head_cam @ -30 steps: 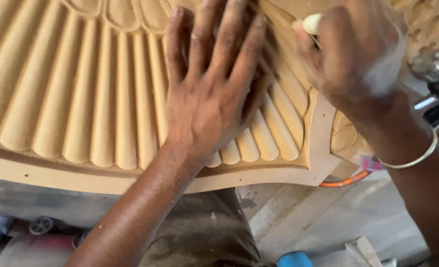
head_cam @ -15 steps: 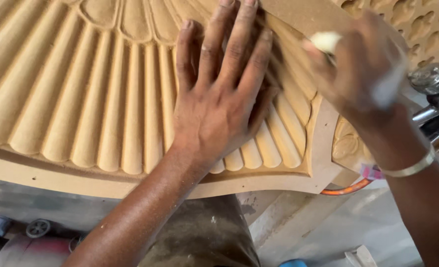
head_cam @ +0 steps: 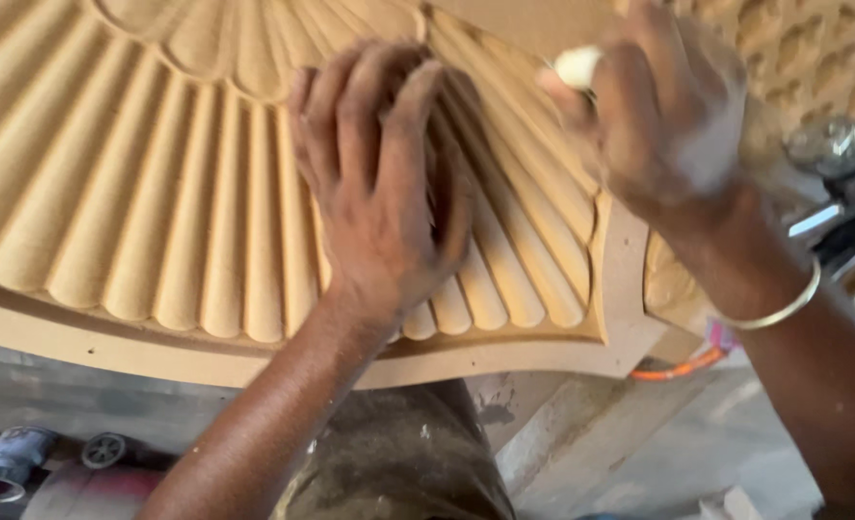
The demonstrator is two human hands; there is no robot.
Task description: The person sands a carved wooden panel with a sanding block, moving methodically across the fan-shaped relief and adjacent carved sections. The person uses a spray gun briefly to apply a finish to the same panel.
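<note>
A large carved wooden panel (head_cam: 138, 212) with fan-shaped flutes fills the upper view. My left hand (head_cam: 379, 193) rests on the flutes near the middle, its fingers curled and pressed against the ribs. My right hand (head_cam: 658, 125) is at the upper right, blurred, and grips a small pale rounded object (head_cam: 578, 65) that touches the carved ribs. A thin metal bangle (head_cam: 774, 308) circles my right wrist. What the left fingers cover is hidden.
Another carved piece with a dimpled pattern (head_cam: 813, 58) lies at the upper right. A metal tool (head_cam: 832, 154) sits at the right edge. Below the panel's curved edge are an orange cable (head_cam: 678, 366), a grey pipe (head_cam: 3, 467) and a concrete floor.
My left hand has gone from flat with spread fingers to curled fingers drawn together on the flutes. My right hand has shifted slightly along the ribs with the pale object.
</note>
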